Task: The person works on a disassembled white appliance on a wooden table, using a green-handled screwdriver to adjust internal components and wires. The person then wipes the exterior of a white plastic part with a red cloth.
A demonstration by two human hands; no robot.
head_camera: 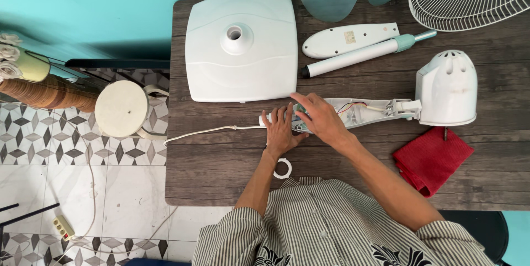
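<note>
- We see the open fan neck (pixel 353 112) lying mid-frame on the table (pixel 221 172), long axis left to right, motor housing (pixel 447 88) at its right end, cord (pixel 210 129) trailing off the left edge.
- Our left hand (pixel 280 131) lies flat on its left end, fingers spread, gripping nothing.
- Our right hand (pixel 320 118) rests on it, fingers loosely extended; any grip we cannot tell.
- Smooth white plastic; dark wood-grain top.
- A white ring (pixel 283 168) lies below; a red cloth (pixel 430 158) lower right; bare wood lower left.
</note>
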